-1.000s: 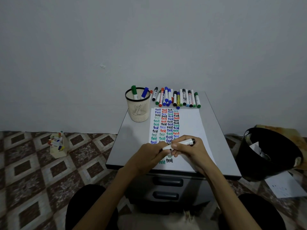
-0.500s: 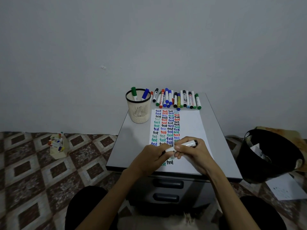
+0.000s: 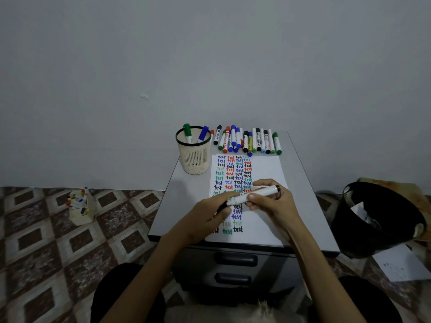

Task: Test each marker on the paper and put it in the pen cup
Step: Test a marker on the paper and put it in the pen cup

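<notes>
A white marker (image 3: 256,195) with a black end lies level above the paper (image 3: 263,169), which carries columns of coloured "test" words. My right hand (image 3: 270,203) grips the marker's barrel. My left hand (image 3: 210,217) closes on its black cap (image 3: 221,207) at the left end; whether the cap is on or off I cannot tell. The cream mesh pen cup (image 3: 194,157) stands at the back left of the table and holds a green marker (image 3: 187,132) and a blue one (image 3: 203,133). A row of several markers (image 3: 247,141) lies behind the paper.
The small grey table (image 3: 182,197) has drawers below its front edge. A black bin (image 3: 377,217) stands on the floor at the right, with loose paper (image 3: 401,264) beside it. A second cup of markers (image 3: 80,206) sits on the patterned floor at the left.
Both hands have lifted the marker slightly and shifted right over the paper. The left hand's grip has slid out toward the marker's left end.
</notes>
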Tool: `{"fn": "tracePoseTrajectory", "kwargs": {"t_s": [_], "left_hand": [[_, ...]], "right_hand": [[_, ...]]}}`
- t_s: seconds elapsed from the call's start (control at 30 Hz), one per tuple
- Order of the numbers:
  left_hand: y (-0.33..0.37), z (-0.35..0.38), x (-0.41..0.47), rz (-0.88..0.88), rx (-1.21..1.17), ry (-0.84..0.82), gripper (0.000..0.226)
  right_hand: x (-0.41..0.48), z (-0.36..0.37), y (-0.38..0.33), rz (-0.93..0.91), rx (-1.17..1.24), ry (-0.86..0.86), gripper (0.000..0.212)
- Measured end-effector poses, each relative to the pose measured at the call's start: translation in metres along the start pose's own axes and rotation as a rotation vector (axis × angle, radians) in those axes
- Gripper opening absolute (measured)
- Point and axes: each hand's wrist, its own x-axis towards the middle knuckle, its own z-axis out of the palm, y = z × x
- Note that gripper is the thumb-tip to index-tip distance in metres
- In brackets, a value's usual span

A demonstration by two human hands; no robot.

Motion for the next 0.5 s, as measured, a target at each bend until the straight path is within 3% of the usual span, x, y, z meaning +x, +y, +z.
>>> {"fn": "tracePoseTrajectory", "kwargs": {"t_s": [0.17,0.27,0.37,0.5], "left_hand": [[-0.013,-0.011,-0.008,-0.085,-0.071,0.126,0.034],[-0.019,-0.013,-0.012,-0.122,-0.1,0.212,0.022],[-0.027,-0.007,-0.017,-0.191,-0.11,0.23,0.017],[-0.033,-0.003,-0.021,-0.073,0.052,0.229,0.033]], "right_hand": [[0.002,-0.014,0.0,-0.008,0.174,0.127,0.012],[0.002,-0.013,0.001,0.001,0.235,0.14,0.016],[0.003,-0.01,0.003,0.015,0.187,0.068,0.019],[0.006,-0.008,0.01,0.014,0.052,0.053,0.013]]}}
